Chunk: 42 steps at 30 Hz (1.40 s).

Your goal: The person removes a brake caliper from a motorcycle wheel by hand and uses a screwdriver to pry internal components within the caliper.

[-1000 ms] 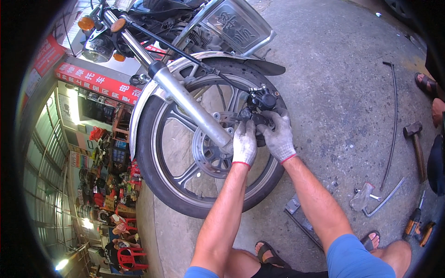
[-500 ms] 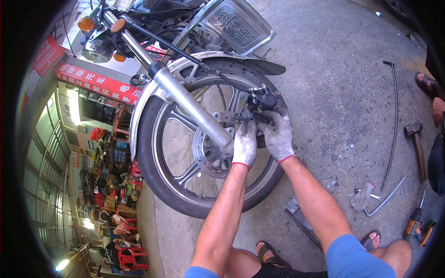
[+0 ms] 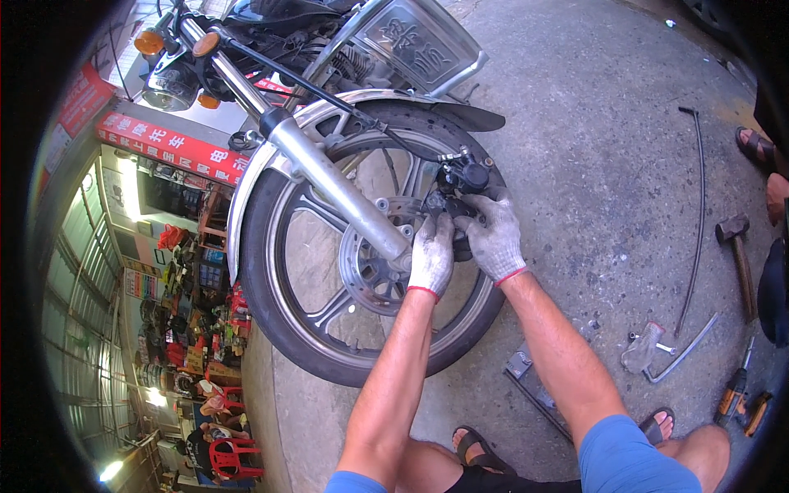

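Observation:
A motorcycle's front wheel (image 3: pixel 283 329) fills the middle of the view, with its silver fork leg (image 3: pixel 325 185) slanting across the spokes. A black brake caliper (image 3: pixel 472 176) sits beside the wheel's right side, a cable or hose running up from it. My left hand (image 3: pixel 432 256), in a whitish knit glove, closes its fingers on the caliper's lower part near the brake disc (image 3: pixel 359 275). From the right, my right hand (image 3: pixel 496 238), gloved alike and smudged grey, grips the same caliper. The fingertips' exact contact is partly hidden.
On the concrete at right lie a long thin bar (image 3: pixel 700 222), a hammer (image 3: pixel 737 255), a bent metal rod (image 3: pixel 682 353), a glove-like cloth (image 3: pixel 641 353) and a power drill (image 3: pixel 730 398). A grey part with a dark bar (image 3: pixel 538 403) lies below. Another person's sandalled foot (image 3: pixel 752 146) shows far right.
Both hands stay on the caliper. The caliper has shifted very slightly to the left, and my left hand has moved a little left with it.

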### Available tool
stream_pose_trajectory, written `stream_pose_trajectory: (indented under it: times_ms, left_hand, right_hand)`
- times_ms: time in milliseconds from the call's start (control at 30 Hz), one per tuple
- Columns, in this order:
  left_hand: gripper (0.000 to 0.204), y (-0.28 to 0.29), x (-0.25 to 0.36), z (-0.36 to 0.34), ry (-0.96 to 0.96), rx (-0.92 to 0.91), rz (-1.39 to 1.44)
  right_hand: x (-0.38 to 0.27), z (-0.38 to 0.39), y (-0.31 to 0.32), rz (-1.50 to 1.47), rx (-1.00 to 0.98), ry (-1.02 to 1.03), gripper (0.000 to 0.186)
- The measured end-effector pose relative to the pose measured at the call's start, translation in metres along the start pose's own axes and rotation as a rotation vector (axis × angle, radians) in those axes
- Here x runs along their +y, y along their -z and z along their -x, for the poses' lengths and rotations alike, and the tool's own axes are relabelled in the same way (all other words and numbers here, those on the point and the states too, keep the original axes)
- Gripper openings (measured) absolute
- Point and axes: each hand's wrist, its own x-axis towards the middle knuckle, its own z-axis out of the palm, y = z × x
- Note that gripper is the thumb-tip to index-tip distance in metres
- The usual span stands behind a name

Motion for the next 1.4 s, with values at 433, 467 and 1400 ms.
stream_pose_trajectory:
  times_ms: [433,467,1400]
  left_hand:
    - [0.035,-0.009,0.015,-0.002,0.099,0.082,0.171]
    - [0.034,-0.009,0.015,-0.003,0.123,0.094,0.204]
    - [0.031,-0.012,0.022,0.005,0.079,0.096,0.176]
  right_hand:
    - [-0.002,-0.004,0.003,0.056,-0.063,-0.001,0.037]
    - [-0.002,-0.004,0.004,0.055,-0.063,0.0,0.037]
    - [0.013,-0.008,0.005,-0.089,-0.176,-0.042,0.034]
